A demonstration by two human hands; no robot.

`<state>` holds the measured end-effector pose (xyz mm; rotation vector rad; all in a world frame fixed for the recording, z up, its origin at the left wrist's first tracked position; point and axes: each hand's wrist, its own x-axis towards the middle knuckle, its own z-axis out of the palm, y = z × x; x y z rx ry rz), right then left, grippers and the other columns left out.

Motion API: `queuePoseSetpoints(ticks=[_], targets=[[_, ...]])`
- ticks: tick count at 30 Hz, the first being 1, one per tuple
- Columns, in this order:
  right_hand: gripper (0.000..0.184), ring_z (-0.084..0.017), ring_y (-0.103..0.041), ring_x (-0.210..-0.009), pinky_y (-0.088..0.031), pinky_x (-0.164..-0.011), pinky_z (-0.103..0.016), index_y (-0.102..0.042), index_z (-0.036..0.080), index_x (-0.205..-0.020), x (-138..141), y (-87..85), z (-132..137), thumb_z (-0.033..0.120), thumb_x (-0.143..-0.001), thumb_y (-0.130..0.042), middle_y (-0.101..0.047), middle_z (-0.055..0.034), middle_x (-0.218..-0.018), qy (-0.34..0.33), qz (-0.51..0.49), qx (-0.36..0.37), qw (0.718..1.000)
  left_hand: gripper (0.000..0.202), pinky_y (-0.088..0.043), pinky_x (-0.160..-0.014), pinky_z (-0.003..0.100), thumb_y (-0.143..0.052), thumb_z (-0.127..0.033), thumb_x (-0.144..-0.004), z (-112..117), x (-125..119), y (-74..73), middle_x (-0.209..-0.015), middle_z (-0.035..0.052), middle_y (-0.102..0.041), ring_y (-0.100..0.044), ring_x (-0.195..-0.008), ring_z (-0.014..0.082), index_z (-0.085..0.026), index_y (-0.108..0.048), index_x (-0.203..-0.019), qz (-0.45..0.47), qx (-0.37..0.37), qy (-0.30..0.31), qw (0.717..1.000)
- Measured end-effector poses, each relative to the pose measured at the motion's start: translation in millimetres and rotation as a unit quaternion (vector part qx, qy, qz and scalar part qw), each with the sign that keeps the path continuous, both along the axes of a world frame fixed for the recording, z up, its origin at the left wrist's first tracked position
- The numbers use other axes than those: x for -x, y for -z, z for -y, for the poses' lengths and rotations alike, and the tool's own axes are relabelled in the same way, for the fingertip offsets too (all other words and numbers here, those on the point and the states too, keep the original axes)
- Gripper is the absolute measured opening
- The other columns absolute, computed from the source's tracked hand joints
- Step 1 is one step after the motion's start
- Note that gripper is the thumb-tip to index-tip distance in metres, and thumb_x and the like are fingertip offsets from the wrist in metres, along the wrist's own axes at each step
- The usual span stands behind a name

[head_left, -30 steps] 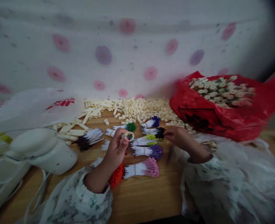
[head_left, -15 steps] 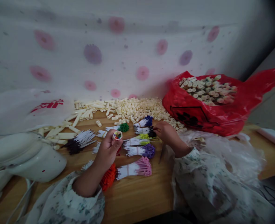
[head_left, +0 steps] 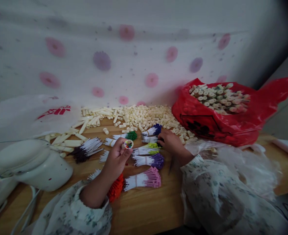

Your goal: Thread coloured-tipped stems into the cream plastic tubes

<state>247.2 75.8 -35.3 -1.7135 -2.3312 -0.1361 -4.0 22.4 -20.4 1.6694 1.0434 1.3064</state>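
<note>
My left hand (head_left: 118, 158) is closed around a short cream plastic tube (head_left: 128, 144), held upright with its open end toward me. Small tips of several colours show inside the tube. My right hand (head_left: 170, 142) is at the black-tipped end of a bundle of thin white sticks (head_left: 150, 139), fingers bent together; what lies between the fingertips is hidden. Around it lie banded bundles with dark blue tips (head_left: 156, 129), yellow-green tips (head_left: 153, 148), purple tips (head_left: 157, 161) and pink tips (head_left: 154, 177). A green-tipped bundle (head_left: 131, 135) is behind my left hand, and an orange-red bundle (head_left: 116, 187) beside my left forearm.
Loose cream slotted caps (head_left: 146, 117) and tubes (head_left: 92, 120) are heaped along the back. A red plastic bag (head_left: 212, 130) full of assembled pieces stands right, clear plastic (head_left: 241, 166) before it. Dark-tipped sticks (head_left: 81, 151) and a white appliance (head_left: 38, 166) are left.
My right hand has shifted left over the black-tipped bundle and now covers most of its tips. My left hand still holds the tube; the whole view has shifted slightly.
</note>
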Motion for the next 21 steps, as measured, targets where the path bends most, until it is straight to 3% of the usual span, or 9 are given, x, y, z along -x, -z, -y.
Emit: queuePoseSetpoints(ticks=[6, 15, 21], targets=[[0.011, -0.019, -0.053, -0.092, -0.039, -0.077, -0.027, -0.065, 0.018, -0.088, 6.5, 0.0, -4.3, 0.02, -0.083, -0.055, -0.063, -0.0071, -0.092, -0.032, 0.017, -0.006, 0.999, 0.037, -0.026, -0.052, 0.023, -0.054, -0.056, -0.082, -0.5, 0.6, 1.0, -0.065, -0.004, -0.04, -0.032, -0.056, 0.011, -0.019, -0.05, -0.08, -0.002, -0.004, 0.004, 1.0], [0.019, -0.021, -0.056, -0.089, -0.038, -0.076, -0.029, -0.067, 0.016, -0.089, 13.3, -6.6, -6.7, 0.019, -0.086, -0.049, -0.065, -0.0094, -0.091, -0.112, 0.086, 0.013, 0.99, 0.035, -0.03, -0.057, 0.025, -0.053, -0.053, -0.083, -1.0, 0.9, 0.2, -0.072, -0.0013, -0.046, -0.04, -0.063, 0.0133, -0.018, -0.052, -0.082, -0.017, -0.026, 0.008, 0.999], [0.022, -0.021, -0.061, -0.084, -0.04, -0.074, -0.029, -0.068, 0.018, -0.093, 16.0, -16.9, -16.7, 0.013, -0.079, -0.051, -0.068, -0.0096, -0.091, -0.155, 0.134, 0.05, 0.978, 0.033, -0.029, -0.058, 0.024, -0.054, -0.051, -0.084, -0.6, 1.1, -1.6, -0.071, -0.0025, -0.042, -0.036, -0.061, 0.0121, -0.018, -0.051, -0.081, -0.004, -0.015, 0.016, 1.0]])
